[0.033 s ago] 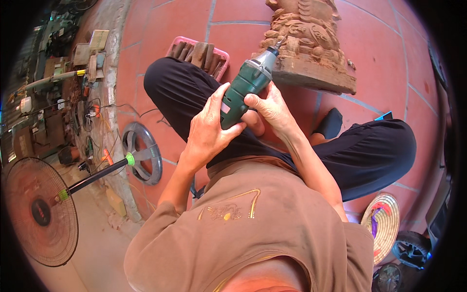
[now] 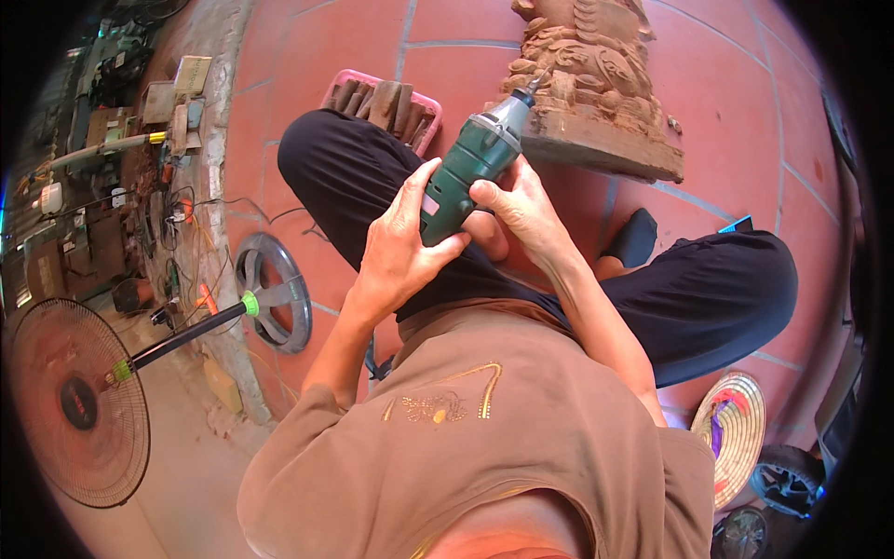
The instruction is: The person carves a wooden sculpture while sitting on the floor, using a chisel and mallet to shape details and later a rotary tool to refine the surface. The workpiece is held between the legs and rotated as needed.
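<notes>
A green rotary tool (image 2: 472,166) with a grey nose is held above my crossed legs, tilted up and to the right. My left hand (image 2: 402,240) wraps round its rear end, thumb beneath and fingers along the side. Nearer the nose, my right hand (image 2: 521,207) grips the body, its thumb resting on top and its fingers partly hidden beneath. The tool's thin bit (image 2: 538,81) overlaps the brown wood carving (image 2: 591,79) in the view; whether they touch I cannot tell. Standing on a thick base, the carving shows dense relief work.
Beyond my left knee sits a pink basket (image 2: 430,143) of brown wooden pieces. A standing fan (image 2: 79,405) is at the left, near cluttered tools and cables (image 2: 172,219). At the lower right lies a woven hat (image 2: 740,438). Red tiles (image 2: 726,121) cover the floor.
</notes>
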The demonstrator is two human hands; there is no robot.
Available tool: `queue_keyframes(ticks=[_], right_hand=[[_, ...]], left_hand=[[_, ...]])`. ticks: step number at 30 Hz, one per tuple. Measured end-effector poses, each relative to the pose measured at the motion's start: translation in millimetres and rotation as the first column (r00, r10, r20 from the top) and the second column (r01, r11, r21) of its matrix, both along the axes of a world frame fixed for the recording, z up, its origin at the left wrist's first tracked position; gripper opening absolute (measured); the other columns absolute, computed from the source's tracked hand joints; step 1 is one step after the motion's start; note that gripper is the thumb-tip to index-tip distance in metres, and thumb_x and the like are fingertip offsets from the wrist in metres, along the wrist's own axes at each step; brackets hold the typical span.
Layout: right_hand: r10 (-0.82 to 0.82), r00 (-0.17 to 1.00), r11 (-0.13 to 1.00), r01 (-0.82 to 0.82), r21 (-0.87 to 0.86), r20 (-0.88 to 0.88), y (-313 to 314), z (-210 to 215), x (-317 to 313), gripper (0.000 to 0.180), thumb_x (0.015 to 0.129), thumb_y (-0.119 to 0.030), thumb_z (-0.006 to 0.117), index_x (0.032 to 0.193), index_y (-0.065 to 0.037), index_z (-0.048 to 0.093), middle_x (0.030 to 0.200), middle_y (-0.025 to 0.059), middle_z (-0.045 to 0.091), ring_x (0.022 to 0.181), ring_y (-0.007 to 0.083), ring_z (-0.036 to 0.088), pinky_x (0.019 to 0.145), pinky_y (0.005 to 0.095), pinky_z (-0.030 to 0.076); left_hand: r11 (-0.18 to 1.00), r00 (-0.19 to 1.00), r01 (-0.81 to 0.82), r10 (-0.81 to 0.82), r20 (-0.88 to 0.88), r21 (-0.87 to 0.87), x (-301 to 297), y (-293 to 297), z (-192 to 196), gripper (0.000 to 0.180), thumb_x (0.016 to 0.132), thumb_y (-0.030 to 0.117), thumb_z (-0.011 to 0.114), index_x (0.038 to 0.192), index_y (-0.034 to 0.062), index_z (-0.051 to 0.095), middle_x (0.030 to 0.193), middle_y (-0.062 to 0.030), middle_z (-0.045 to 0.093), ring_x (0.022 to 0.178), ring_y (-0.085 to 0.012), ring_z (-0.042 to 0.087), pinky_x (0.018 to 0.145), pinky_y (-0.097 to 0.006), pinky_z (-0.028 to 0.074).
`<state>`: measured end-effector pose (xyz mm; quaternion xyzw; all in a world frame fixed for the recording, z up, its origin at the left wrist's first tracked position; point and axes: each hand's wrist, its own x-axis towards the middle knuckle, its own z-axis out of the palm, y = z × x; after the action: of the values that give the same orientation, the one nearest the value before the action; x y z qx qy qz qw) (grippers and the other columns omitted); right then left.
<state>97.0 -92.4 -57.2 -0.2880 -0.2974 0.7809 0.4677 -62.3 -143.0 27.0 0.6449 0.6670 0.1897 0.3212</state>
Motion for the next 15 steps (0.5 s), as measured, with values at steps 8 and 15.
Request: queue_keyframes(ticks=[8,15], right_hand=[[0.188,0.969,0.981,-0.193,-0.015,-0.161,4.8,-11.9,-2.2,0.048,0.103,-0.026,0.062,0.14,0.0,0.046,0.125,0.0144,0.063,0.108,0.0225,0.066,0.096,0.0407,0.055],[0.203,0.967,0.974,-0.215,-0.067,-0.154,14.0,-14.6,0.1,0.046,0.102,-0.025,0.064,0.138,-0.001,0.05,0.128,0.0128,0.062,0.111,0.022,0.066,0.093,0.0431,0.058]], left_hand=[[0.905,0.719,-0.071,0.339,0.607,-0.42,-34.5,18.2,12.5,0.069,0.075,0.03,0.078,0.134,0.0003,0.054,0.096,-0.0101,0.062,0.074,-0.0174,0.062,0.07,-0.029,0.051],[0.881,0.578,0.053,0.357,0.734,-0.471,-36.7,24.0,-1.9,0.073,0.077,0.037,0.075,0.134,-0.0011,0.05,0.096,-0.0159,0.064,0.066,-0.0207,0.063,0.062,-0.03,0.053]])
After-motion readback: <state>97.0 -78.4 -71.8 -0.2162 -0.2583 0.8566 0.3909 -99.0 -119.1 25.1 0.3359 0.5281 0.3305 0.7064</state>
